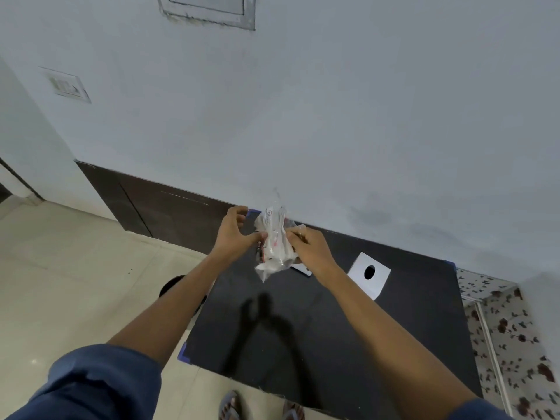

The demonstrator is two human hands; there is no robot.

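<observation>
Where you stand: at the near edge of the black table [378, 344], which sits against the wall [333, 116]; your 2 sandals [231, 406] show on the tiled floor [66, 268].
Plastic bag [274, 253]: clear and crumpled, with white contents and red marks; you hold it in the air above the table's far left part, close to the wall.
Left hand [235, 230]: thumb and fingertips pinch the bag's left edge.
Right hand [306, 250]: fingers curl round the bag's right side and grip it.
White card [368, 275]: has 1 dark oval hole; it rests on the table just right of your right forearm, apart from the bag.
Small white piece [301, 269]: on the table, partly hidden by your right hand.
</observation>
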